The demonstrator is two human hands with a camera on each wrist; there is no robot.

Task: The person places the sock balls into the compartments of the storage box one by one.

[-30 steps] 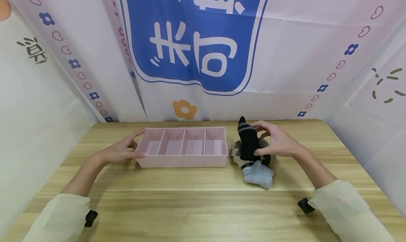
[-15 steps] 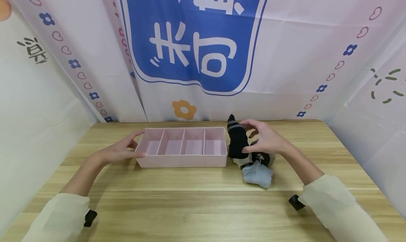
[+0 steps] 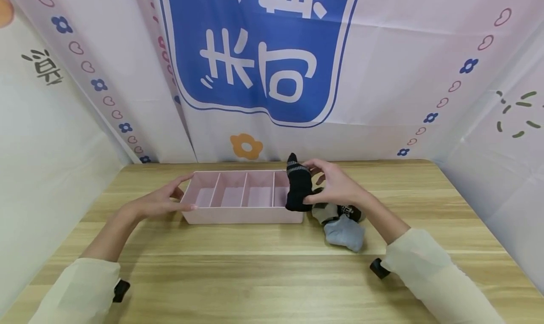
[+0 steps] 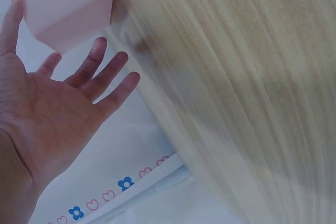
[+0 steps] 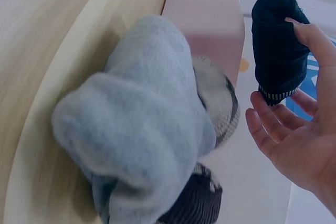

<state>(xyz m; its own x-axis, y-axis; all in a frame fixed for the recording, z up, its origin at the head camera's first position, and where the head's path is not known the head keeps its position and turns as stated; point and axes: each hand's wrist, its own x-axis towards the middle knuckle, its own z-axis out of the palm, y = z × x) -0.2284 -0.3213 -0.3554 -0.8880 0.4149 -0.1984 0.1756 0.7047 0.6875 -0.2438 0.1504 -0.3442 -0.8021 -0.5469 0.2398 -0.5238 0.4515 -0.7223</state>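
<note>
Your right hand (image 3: 337, 184) grasps the black sock (image 3: 299, 187), pinching it between thumb and fingers along its right side. The sock is positioned at the right end of the pink box (image 3: 242, 215), overlapping the rightmost of its four compartments in the head view; whether it touches the rim cannot be told. Its tapered end, marked with grey bands, points toward the printed backdrop (image 3: 382, 78), and its broader end faces you. Your left hand (image 3: 159, 202) is at the opposite end of the box, thumb on the near corner and index finger at the far corner. This hand is not clenched: the left wrist view shows its fingers extended and spread, with the outer ones clear of the box. The box rests on the wood-grain table (image 3: 255, 277), its long side facing you and its compartments in one row. Below your right hand, just beside the right end of the box, is a small pile: a light grey sock (image 3: 344, 234) nearest you, a beige patterned sock (image 3: 324, 212) behind it on the box side, and a dark sock with white markings (image 3: 351, 212) to its right.
</note>
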